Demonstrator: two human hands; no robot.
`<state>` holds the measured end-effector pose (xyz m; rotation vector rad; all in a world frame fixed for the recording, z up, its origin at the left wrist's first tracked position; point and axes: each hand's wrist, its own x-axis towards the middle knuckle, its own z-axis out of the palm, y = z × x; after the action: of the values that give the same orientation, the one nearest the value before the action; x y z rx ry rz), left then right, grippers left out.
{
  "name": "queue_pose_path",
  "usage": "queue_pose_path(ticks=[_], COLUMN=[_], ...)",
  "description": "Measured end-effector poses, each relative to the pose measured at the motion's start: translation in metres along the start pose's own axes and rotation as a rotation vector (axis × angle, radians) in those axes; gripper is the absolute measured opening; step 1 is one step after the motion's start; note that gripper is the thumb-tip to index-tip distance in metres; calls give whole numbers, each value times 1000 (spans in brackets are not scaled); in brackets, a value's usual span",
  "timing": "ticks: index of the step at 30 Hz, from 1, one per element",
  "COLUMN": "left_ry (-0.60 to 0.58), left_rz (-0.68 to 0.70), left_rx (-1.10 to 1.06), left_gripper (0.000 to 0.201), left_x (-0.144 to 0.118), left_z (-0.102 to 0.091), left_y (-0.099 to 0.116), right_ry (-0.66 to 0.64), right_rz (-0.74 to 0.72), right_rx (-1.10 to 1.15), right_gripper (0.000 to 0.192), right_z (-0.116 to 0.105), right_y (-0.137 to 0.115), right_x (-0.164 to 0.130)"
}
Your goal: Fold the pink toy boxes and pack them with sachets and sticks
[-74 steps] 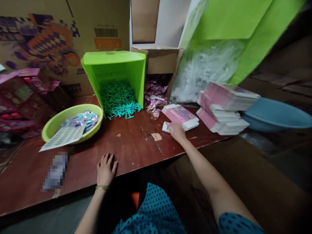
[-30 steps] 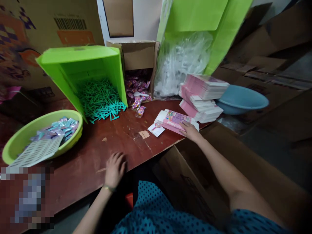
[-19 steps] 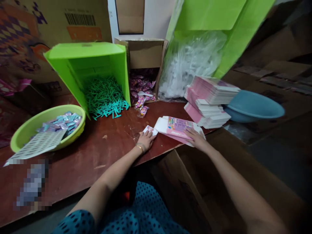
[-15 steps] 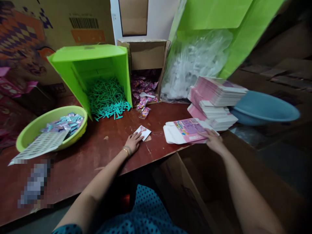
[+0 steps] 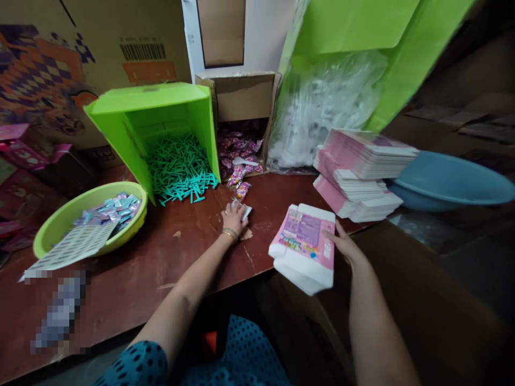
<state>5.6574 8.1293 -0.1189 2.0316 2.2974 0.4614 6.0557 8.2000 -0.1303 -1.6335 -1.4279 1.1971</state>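
Holding one flat pink carton [image 5: 304,244] at the counter [image 5: 193,252] edge, half past it, right hand [image 5: 345,245] against its right side, grip closed on it. Pressing one small white card [image 5: 243,209] flat on the counter under the left hand [image 5: 234,218], fingers spread, grip open. Lying behind: one tipped green bin [image 5: 156,118] spilling too many teal sticks [image 5: 182,170] to count, one brown box of sweets [image 5: 241,134], two stacked piles of pink cartons [image 5: 362,171], one blue basin [image 5: 450,185], one green bowl [image 5: 56,228] with one dotted sheet [image 5: 72,247].
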Motion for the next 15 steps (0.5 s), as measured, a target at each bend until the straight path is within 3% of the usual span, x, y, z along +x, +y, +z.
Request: queue_pose_path(ticks=[3, 5, 8, 9, 12, 15], left_ry=[12, 39, 103, 97, 44, 49], left_rz=[-56, -61, -67, -46, 29, -25], left_rx=[-96, -175, -356, -521, -966, -1045], left_gripper=[56, 56, 51, 51, 75, 85], left_x=[13, 5, -39, -61, -133, -192], left_z=[-13, -15, -4, 3, 19, 15], left_y=[-30, -35, -11, 2, 31, 29], right_ry=[-19, -16, -34, -42, -51, -50], right_rz=[33, 10, -38, -56, -89, 19], right_rx=[-266, -522, -703, -693, -425, 162], right_gripper=[79, 71, 70, 72, 90, 121], right_z=[23, 50, 89, 99, 118, 134], right_y=[-20, -36, -54, -56, -44, -14], right_x=[-34, -59, -94, -104, -133, -169])
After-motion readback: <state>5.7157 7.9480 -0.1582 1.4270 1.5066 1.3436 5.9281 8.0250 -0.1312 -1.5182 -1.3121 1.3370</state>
